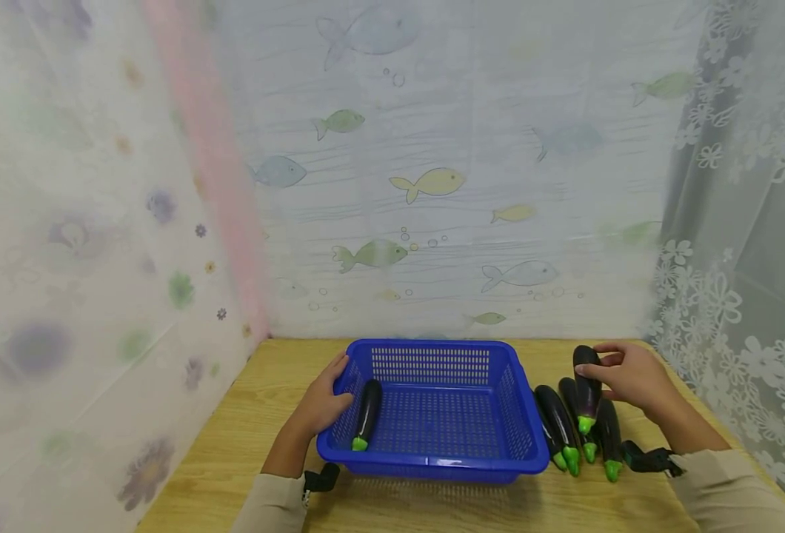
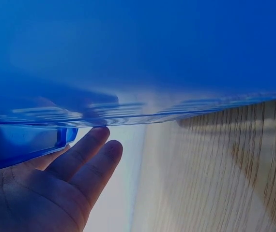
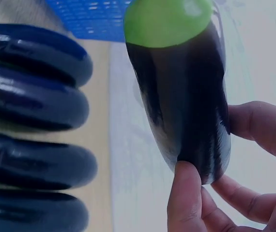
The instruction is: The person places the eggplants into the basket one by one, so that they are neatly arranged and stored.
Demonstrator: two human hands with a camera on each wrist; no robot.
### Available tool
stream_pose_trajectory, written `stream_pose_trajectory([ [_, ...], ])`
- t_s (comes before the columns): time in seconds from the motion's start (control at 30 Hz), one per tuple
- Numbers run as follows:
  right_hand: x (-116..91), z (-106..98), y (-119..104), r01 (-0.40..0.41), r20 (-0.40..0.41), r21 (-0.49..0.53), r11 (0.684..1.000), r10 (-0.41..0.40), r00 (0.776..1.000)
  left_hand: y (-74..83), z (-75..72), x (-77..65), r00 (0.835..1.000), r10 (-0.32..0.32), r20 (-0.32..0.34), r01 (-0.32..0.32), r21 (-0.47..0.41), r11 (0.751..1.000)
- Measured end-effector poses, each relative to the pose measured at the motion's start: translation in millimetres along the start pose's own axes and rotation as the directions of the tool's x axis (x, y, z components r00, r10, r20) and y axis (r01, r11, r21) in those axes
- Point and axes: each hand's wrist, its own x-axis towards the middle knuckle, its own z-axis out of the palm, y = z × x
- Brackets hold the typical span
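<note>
A blue plastic basket (image 1: 432, 464) stands in the middle of the table, with one dark purple eggplant (image 1: 368, 411) lying along its left inner side. At its left rim my left hand (image 1: 322, 400) holds on, thumb over the edge; the left wrist view shows fingers (image 2: 92, 169) against the outside. To the right of the basket, my right hand (image 1: 629, 374) pinches another eggplant (image 3: 181, 106) near its rounded end, green cap pointing down toward me in the head view. Beneath and beside it, several eggplants (image 1: 555, 418) lie side by side on the table.
The wooden table (image 1: 232, 437) meets a fish-printed curtain (image 1: 432, 244) at the back. A flowered sheet (image 1: 99, 296) hangs on the left and a lacy one (image 1: 732, 296) on the right. Dark wrist devices sit near both cuffs.
</note>
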Motion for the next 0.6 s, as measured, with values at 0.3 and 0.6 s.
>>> stream_pose_trajectory([
  [0.3,4.2,11.9,-16.3,0.023,0.019,0.013,1.0,-0.023,1.0,0.7,-0.7,-0.9,1.0,0.014,-0.003,-0.014,-0.017,1.0],
  [0.6,10.1,24.4,-31.8,0.026,0.026,0.015,1.0,-0.026,0.999,-1.1,0.2,-0.6,1.0,0.016,-0.003,-0.016,-0.018,1.0],
])
